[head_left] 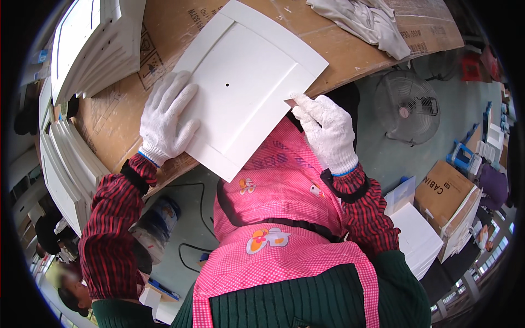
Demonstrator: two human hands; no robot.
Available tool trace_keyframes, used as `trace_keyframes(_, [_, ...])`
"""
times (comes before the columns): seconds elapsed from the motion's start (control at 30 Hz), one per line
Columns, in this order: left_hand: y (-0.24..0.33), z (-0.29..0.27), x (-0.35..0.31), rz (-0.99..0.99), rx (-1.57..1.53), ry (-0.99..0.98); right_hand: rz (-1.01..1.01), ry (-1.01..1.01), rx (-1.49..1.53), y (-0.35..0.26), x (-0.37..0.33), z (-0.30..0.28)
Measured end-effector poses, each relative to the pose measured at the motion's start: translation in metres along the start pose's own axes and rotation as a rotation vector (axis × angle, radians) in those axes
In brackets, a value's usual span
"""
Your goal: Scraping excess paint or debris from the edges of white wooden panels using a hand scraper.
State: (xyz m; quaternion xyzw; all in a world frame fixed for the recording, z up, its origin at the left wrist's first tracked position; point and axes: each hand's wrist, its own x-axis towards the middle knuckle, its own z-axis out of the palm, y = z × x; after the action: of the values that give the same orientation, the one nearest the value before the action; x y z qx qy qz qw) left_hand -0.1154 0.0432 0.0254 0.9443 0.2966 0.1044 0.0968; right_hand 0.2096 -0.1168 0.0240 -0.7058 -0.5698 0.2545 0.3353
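Observation:
A white cabinet door panel [240, 115] with a recessed middle and one small dark hole lies at a slant on the cardboard-covered table, its near corner jutting past the edge. My left hand [165, 120], in a white knit glove, rests on the panel's left border with the fingers spread. At the right-hand edge, my gloved right hand [328, 131] pinches a small reddish-brown piece of sandpaper [290, 102]. Only a tip of that piece shows; the fingers cover the rest. The tip touches the panel's edge.
Stacked white panels [101, 49] stand on the table's far left, with more white panels [68, 164] below them. A pale cloth [363, 24] lies at the back right. A floor fan [407, 106], a cardboard box [445, 194] and a dark cable [203, 202] are near the table.

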Motion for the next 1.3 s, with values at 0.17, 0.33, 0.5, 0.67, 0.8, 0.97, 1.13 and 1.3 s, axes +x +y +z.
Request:
trace_keyframes(0.17, [-0.001, 0.000, 0.002, 0.006, 0.003, -0.005, -0.030, -0.006, 0.036, 0.002, -0.002, 0.002])
trace_keyframes(0.33, [-0.001, 0.000, 0.000, -0.001, -0.005, -0.005, -0.059, -0.018, 0.039, 0.004, -0.003, 0.002])
trace_keyframes(0.5, [0.002, -0.002, 0.003, 0.011, 0.000, -0.011, -0.059, 0.022, 0.019, 0.008, -0.005, 0.004])
trace_keyframes(0.67, [0.001, -0.001, 0.001, 0.007, 0.005, -0.013, -0.028, 0.039, -0.006, 0.001, -0.004, 0.002])
trace_keyframes(0.8, [-0.001, 0.000, 0.001, 0.001, 0.006, -0.015, -0.063, 0.010, 0.004, 0.001, -0.007, 0.006])
trace_keyframes(0.97, [0.001, -0.002, 0.001, -0.002, 0.043, -0.033, -0.079, 0.026, -0.019, -0.004, -0.009, 0.009])
trace_keyframes(1.13, [-0.001, 0.000, 0.000, 0.002, 0.035, -0.012, -0.075, 0.101, -0.053, -0.002, -0.006, 0.012])
trace_keyframes(1.3, [-0.002, -0.001, 0.001, 0.003, 0.008, -0.012, -0.096, 0.088, -0.078, -0.006, -0.004, 0.013])
